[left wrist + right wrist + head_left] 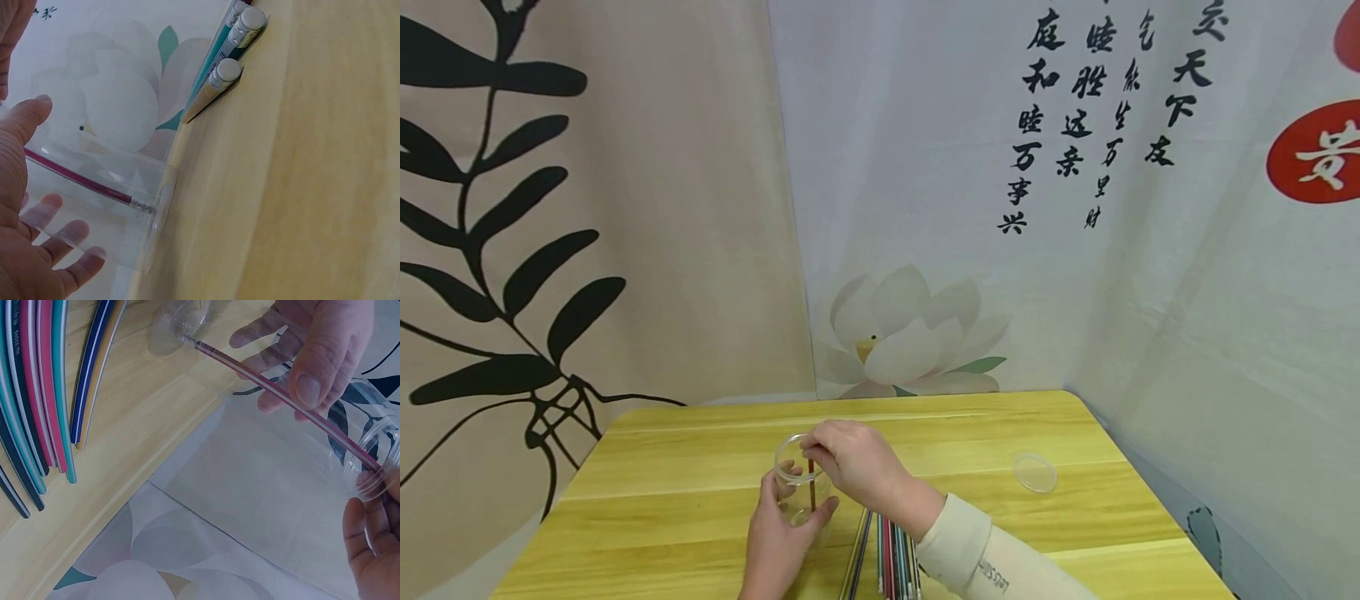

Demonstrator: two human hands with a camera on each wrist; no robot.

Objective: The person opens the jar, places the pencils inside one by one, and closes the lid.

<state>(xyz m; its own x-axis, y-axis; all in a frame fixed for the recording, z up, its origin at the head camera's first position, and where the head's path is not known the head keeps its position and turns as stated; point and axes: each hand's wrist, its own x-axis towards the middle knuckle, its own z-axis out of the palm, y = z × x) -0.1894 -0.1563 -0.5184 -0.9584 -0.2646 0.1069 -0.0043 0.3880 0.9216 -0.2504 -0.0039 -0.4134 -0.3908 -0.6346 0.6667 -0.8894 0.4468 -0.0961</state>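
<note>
A clear plastic jar (817, 533) stands upright on the table. My left hand (777, 542) holds it from the near side, thumb on one side and fingers around the other. Inside the jar is one dark red pencil (275, 394), its eraser end down at the jar's bottom in the left wrist view. At the jar's rim, my right hand (861, 467) pinches the pencil's upper end between thumb and fingers. Just right of the jar, several pencils (893, 554) in teal, black, pink, blue and gold lie side by side, partly hidden by the right forearm.
A clear round lid (1035, 472) lies flat toward the right of the wooden table (685, 467). Behind the table's far edge hangs a printed cloth backdrop (910, 167) with a lotus, dark leaves and writing.
</note>
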